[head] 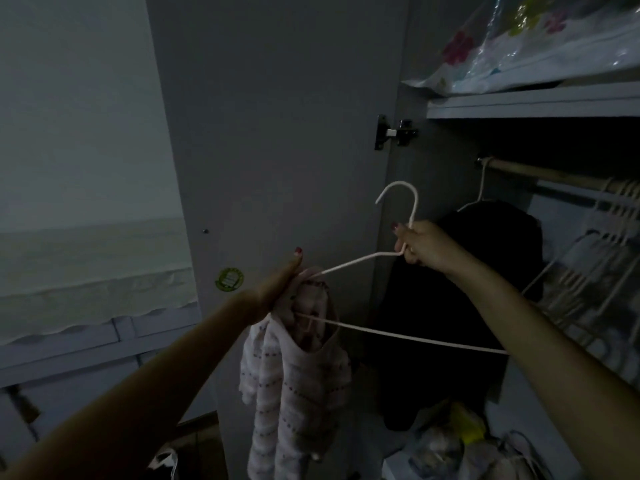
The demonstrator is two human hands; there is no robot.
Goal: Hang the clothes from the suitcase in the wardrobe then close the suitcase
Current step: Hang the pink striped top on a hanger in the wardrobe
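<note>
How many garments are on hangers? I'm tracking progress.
2: a pink striped knit top half on the held hanger, a dark garment on the rail. Others may be hidden.

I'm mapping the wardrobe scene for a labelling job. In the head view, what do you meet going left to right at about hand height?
Green round sticker → left hand → striped pink garment → white hanger → right hand → dark garment on the rail → row of empty white hangers.
</note>
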